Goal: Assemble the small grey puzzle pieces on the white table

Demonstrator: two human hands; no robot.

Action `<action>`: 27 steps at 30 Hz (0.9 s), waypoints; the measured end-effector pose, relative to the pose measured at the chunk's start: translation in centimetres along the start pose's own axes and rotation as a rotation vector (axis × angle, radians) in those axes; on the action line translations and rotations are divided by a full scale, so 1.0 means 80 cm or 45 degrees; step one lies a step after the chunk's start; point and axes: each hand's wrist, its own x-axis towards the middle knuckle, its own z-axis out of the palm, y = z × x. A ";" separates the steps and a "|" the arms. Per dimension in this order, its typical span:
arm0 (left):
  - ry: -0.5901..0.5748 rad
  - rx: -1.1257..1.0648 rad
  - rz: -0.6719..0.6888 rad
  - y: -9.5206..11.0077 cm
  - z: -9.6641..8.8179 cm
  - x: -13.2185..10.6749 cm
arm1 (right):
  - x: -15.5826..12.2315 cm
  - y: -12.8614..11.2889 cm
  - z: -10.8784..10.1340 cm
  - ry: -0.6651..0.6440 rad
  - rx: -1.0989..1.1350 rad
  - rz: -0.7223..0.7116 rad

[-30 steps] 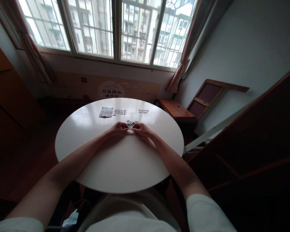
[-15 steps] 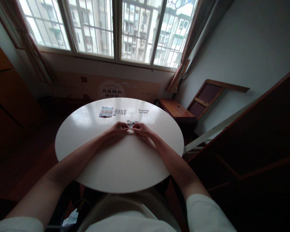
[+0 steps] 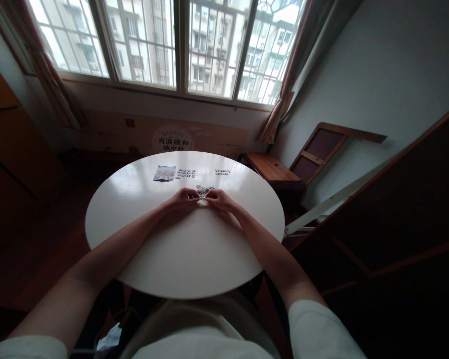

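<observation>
A loose pile of jigsaw puzzle pieces (image 3: 204, 190) lies in front of me on the white round table (image 3: 179, 254). My left hand (image 3: 185, 197) is at the near left side of the pile, thumb and fingers pinched together. From the right, my right hand (image 3: 219, 199) meets it with a similar pinch. A small pale puzzle piece (image 3: 202, 199) shows between the two sets of fingertips; its details are too small to make out. Beyond the left hand, several puzzle pieces (image 3: 186, 173) lie in neat rows. Another group of sorted pieces (image 3: 222, 172) lies farther right.
A colourful picture sheet or packet (image 3: 164, 173) lies left of the sorted rows. A wooden chair (image 3: 273, 167) stands past the table's right edge, beside a large dark wooden panel (image 3: 389, 239). A barred window (image 3: 183, 47) spans the far wall.
</observation>
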 end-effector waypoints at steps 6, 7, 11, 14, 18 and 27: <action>-0.004 0.019 0.019 -0.004 0.001 0.001 | 0.001 0.001 0.000 0.002 0.007 0.002; -0.007 0.022 0.023 -0.005 0.001 0.001 | 0.001 0.001 0.000 0.001 0.010 0.004; -0.009 0.024 0.030 -0.007 0.001 0.002 | -0.001 -0.002 0.000 -0.002 0.025 0.012; -0.007 0.030 0.034 -0.007 0.001 0.001 | -0.002 -0.004 -0.001 -0.014 0.040 0.014; -0.009 0.034 0.053 -0.007 0.001 0.001 | -0.002 -0.006 -0.001 -0.011 0.037 0.011; -0.001 0.037 0.050 -0.010 0.002 0.002 | -0.001 -0.004 0.000 -0.006 0.033 0.033</action>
